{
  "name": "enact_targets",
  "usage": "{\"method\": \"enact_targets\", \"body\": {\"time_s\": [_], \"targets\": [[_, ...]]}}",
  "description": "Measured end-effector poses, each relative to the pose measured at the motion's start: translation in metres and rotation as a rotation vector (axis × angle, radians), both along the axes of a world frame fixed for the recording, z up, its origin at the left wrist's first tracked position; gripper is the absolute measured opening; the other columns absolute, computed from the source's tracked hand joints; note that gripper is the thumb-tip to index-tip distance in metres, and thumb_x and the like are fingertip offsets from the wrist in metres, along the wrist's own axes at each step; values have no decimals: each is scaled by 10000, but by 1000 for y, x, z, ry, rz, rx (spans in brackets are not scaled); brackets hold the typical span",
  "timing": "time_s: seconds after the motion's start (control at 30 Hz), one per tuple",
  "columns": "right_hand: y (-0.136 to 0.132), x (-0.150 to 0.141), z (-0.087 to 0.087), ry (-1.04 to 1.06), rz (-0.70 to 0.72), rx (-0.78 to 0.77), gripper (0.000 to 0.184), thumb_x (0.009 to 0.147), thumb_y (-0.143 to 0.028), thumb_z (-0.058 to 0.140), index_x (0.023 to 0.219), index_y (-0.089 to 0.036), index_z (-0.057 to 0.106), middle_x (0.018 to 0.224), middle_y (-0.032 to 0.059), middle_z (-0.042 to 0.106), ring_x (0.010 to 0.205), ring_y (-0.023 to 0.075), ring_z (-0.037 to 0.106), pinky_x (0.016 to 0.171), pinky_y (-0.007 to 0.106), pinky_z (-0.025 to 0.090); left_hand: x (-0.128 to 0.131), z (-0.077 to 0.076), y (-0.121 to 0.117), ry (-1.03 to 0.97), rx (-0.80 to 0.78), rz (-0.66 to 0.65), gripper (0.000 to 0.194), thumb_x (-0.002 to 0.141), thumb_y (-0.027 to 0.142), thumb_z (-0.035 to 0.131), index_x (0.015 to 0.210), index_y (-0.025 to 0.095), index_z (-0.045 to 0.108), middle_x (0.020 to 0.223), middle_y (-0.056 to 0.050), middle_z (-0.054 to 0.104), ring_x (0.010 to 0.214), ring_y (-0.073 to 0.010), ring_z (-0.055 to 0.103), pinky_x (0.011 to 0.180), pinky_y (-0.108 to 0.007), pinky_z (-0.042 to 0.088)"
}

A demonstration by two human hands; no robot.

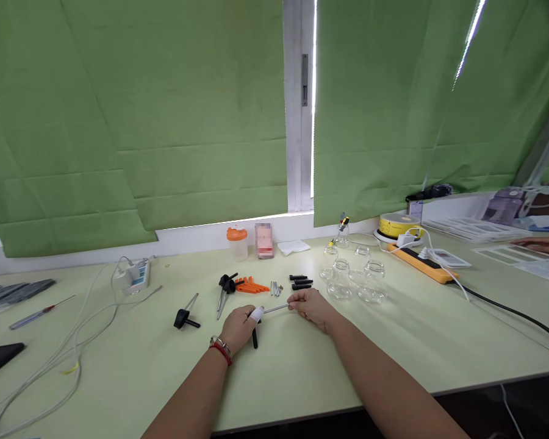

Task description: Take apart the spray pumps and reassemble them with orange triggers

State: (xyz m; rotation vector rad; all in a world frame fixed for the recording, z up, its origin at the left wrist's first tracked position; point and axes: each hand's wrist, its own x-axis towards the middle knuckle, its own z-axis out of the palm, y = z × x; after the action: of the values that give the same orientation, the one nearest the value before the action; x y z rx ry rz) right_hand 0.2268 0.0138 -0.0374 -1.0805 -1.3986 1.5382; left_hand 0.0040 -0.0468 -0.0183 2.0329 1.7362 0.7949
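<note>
My left hand [238,326], a white wrap on one digit, is closed around the black end of a metal-rod part; a short black arm [255,338] sticks out below it. The thin metal rod [277,309] points right, and my right hand [312,306] pinches its far end between the fingertips. To the left lies a similar black part with a rod [182,318]. More such black parts [227,285] rest just beyond my left hand. Past my hands are orange plastic handles [252,286], small metal pins [275,288] and black ribbed pieces [301,281].
Several clear glass jars [340,281] stand right of my hands. An orange-lidded cup [238,244] is by the wall. Cables and a white power strip [139,276] lie left; an orange power strip [421,264] lies right. Another person's hand [544,245] is at far right.
</note>
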Motion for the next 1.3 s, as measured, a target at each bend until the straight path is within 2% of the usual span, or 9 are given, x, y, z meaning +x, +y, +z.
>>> {"method": "enact_targets", "body": {"time_s": [0.33,0.73,1.07,1.3], "targets": [[-2,0,0,-30,36,20,124,658,-175,635,770,-139,597,652,12,629,419,37,335,405,192,209,0,0,0,5,0,1,442,848,533,307,596,191,430,572,8,469,555,-143,416,520,-251,237],[-8,-1,5,-122,50,84,104,695,-245,591,742,-154,578,548,-51,461,470,57,319,460,201,229,-1,-1,1,-5,-2,-2,430,846,522,309,590,194,414,559,17,443,541,-135,400,514,-252,235],[-3,-2,-5,-242,56,146,164,733,-322,553,703,-162,542,595,-29,508,505,78,350,506,215,270,-1,-2,1,-4,-11,8,430,846,528,306,584,196,385,554,19,437,533,-133,391,508,-255,224],[-5,-6,-1,-283,34,164,235,760,-343,537,619,-155,537,589,-12,529,523,89,376,551,229,301,-1,-1,1,-5,-5,0,437,845,536,293,593,196,403,561,14,445,542,-140,402,513,-257,231]]}}
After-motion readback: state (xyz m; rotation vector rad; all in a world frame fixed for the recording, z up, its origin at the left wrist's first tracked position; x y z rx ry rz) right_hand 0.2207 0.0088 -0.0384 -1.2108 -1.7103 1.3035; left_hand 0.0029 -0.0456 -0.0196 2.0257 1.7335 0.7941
